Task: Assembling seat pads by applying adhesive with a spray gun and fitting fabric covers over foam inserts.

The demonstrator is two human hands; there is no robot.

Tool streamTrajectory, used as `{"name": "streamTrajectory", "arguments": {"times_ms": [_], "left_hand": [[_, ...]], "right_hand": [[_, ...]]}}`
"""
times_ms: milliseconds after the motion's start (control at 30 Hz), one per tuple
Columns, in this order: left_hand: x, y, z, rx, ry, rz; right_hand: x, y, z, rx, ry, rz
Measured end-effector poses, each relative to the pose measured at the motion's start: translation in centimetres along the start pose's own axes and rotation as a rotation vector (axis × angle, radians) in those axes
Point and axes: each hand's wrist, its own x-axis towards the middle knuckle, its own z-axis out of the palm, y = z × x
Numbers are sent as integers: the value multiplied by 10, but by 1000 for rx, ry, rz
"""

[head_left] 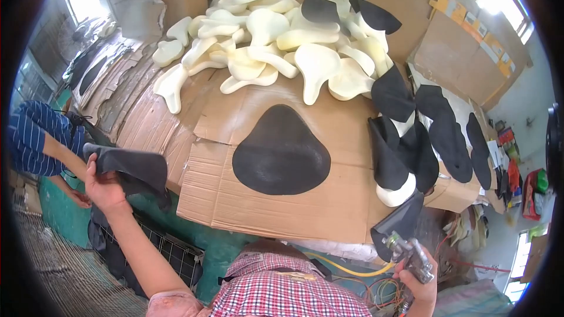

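Left hand [107, 188]: fingers clamped on a cover [138, 167], held by the cardboard [247, 223]'s left edge
Right hand [419, 283]: fingers wrapped round a gun [417, 263], held just off the front right corner
Panel [282, 152]: laid flat, between the front edge and the foam pile [264, 26]
Spraying: best done, it seems, evenly to the panel's rim, the cover kept clear

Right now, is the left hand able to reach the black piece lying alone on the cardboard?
Probably yes: nothing visible blocks the left hand from the lone black piece, though that hand holds a dark sheet.
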Motion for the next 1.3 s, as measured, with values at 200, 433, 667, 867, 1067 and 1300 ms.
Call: {"name": "streamTrajectory", "arguments": {"times_ms": [200, 433, 667, 867, 1067, 1300], "left_hand": [[-4, 13, -10, -12, 361, 94], [-11, 8, -24, 18, 369, 269], [-22, 4, -17, 23, 416, 239], [-54, -100, 36, 211, 388, 25], [-95, -263, 51, 1156, -222, -253], [-147, -307, 89, 1931, -358, -2]], "right_hand": [[8, -5, 23, 103, -248, 170], [32, 2, 41, 88, -55, -123], [2, 4, 8, -67, 111, 17], [17, 6, 19, 50, -170, -6], [34, -3, 27, 70, -102, -115], [30, 8, 16, 73, -141, 48]]}}
